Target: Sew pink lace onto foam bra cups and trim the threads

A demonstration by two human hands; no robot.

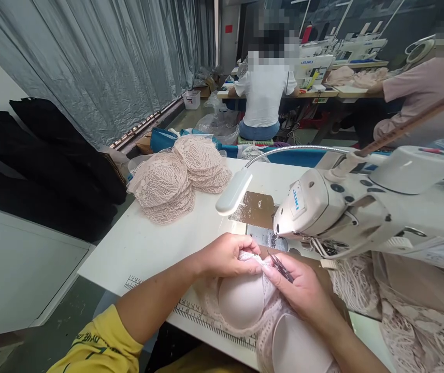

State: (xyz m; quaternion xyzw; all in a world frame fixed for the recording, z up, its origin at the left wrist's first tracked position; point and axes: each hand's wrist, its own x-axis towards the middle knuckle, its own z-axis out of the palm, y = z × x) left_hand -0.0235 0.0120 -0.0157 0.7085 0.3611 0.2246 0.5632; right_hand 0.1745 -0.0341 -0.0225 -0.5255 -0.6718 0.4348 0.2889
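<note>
Both hands are at a pale pink lace bra [241,303] with moulded cups, lying over the front edge of the sewing table. My left hand [231,255] pinches the lace edge above one cup between thumb and fingers. Close beside it, my right hand [297,280] grips the same edge with thumb and finger. Dark thread snips [281,267] lie in the right hand too, their points facing up and left. The second cup [299,344] hangs below the right forearm. A white JUKI sewing machine [307,207] stands just behind the hands.
Stacked lace cups [163,186] sit at the table's back left. A lamp [235,191] on a bendy arm hangs over the machine bed. More lace fabric [412,311] lies at the right. Beyond, one person [264,93] sits at another machine, and another person [427,88] at the far right.
</note>
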